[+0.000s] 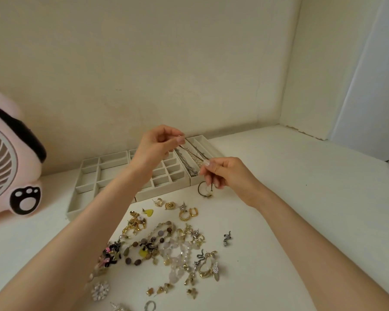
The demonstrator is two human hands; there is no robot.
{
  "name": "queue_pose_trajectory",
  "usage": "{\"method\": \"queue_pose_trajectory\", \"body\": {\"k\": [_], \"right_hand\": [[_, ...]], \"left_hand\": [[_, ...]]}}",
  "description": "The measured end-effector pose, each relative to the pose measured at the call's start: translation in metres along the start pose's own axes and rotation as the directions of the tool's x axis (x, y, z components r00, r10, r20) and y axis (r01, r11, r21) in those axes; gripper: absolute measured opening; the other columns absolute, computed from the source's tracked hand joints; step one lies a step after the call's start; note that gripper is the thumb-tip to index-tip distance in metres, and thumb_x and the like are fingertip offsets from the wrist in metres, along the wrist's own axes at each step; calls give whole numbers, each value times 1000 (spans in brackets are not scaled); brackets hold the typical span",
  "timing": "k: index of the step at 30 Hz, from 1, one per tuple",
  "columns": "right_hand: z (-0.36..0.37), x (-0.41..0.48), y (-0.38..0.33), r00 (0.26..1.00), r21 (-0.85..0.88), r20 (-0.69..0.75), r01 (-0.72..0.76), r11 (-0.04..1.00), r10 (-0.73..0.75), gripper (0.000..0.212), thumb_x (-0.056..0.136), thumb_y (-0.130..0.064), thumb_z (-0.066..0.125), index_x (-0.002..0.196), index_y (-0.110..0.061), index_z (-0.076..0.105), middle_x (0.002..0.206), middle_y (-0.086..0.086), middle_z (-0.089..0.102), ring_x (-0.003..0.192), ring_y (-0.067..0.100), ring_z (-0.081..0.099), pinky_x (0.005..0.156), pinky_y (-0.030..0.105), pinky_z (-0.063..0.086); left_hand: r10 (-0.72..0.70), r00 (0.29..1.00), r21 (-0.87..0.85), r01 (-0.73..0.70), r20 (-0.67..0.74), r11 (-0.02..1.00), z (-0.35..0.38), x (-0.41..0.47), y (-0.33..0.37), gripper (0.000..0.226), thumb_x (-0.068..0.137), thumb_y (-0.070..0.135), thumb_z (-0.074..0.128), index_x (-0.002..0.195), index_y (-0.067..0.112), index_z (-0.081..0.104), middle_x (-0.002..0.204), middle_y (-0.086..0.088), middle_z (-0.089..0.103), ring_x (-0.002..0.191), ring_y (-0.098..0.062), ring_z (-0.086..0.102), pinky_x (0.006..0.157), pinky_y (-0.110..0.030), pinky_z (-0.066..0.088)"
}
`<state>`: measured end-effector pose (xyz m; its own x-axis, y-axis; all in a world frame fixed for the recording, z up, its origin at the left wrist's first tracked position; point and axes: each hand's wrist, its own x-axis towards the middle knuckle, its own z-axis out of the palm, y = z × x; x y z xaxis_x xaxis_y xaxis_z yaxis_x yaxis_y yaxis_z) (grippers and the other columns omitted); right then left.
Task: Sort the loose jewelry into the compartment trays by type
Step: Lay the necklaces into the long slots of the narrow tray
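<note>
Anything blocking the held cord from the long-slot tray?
Nothing visible. The left hand and right hand pinch the dark cord stretched over the long-slot tray. Below it lie only chains and a pearl strand, already in their slots.

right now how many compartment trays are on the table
3, side by side near the wall: left tray with big compartments, middle tray with small ones, partly behind the left forearm, right tray with long slots holding chains.

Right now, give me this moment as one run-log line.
left hand pinches cord | right hand pinches cord | cord stretched between both hands over necklace tray | earrings and beaded strands loose on table
</note>
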<state>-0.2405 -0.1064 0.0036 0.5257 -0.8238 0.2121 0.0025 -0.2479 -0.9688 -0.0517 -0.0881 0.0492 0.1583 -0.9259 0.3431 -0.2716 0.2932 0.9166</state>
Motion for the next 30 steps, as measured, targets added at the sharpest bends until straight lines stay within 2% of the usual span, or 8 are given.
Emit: {"method": "queue_pose_trajectory", "body": {"k": [6,12,16,21,24,26,28,30], "right_hand": [[-3,-2,-4,997,-22,-69,28,999,-30,26,94,-23,56,75,-14,71,68,-6,66,54,8,39,49,12,33],[-9,-3,-5,974,-2,-220,54,999,-53,26,91,-23,60,69,-17,72,64,-9,62,55,5,38,52,12,31],[-13,1,11,936,-208,-352,-49,977,-28,26,92,-18,57,71,-21,73,71,-7,69,66,1,55,65,22,41],[-19,10,27,867,-290,-498,-205,935,36,27,93,-19,52,74,-25,71,71,-7,72,71,12,60,71,34,50],[-26,22,24,850,-287,-525,-218,933,37,15,89,-18,59,79,-15,69,68,-1,71,62,9,64,76,42,55],[-29,33,20,845,-303,-534,-216,928,22,2,84,-20,65,85,-20,67,71,2,70,70,18,69,78,44,55],[-33,44,15,842,-332,-540,-228,915,14,14,80,-25,71,92,-18,67,74,5,70,73,24,67,75,41,55],[-39,52,10,850,-298,-526,-221,929,33,19,78,-21,74,94,-12,67,69,7,68,60,21,64,68,37,57]], "left_hand": [[-14,997,148,25,-76,989,1,27,-11,7,86,3,63,90,7,59,71,2,61,47,8,52,48,-6,37],[-65,993,245,87,-96,966,13,84,-33,17,81,6,69,73,18,59,72,-1,65,76,-18,60,71,-33,49],[-104,989,267,128,-101,955,33,114,-44,19,78,6,72,70,18,60,72,0,66,80,-19,61,81,-37,52],[-165,985,274,172,-46,946,59,134,-48,20,83,4,67,70,16,57,70,1,62,61,-8,57,48,-13,45],[-218,975,214,222,-43,951,66,146,-54,21,85,0,64,71,12,54,70,-4,61,57,-10,57,46,-16,49],[-225,972,200,234,-64,952,66,154,-60,22,85,-2,63,71,12,53,69,-5,60,56,-11,57,45,-17,51],[-223,971,199,237,-89,951,65,163,-65,24,85,-3,63,71,12,51,69,-6,59,56,-12,58,42,-17,50],[-224,969,225,242,-102,944,64,172,-72,24,85,-4,62,71,12,50,70,-8,59,56,-14,59,43,-19,52]]}}
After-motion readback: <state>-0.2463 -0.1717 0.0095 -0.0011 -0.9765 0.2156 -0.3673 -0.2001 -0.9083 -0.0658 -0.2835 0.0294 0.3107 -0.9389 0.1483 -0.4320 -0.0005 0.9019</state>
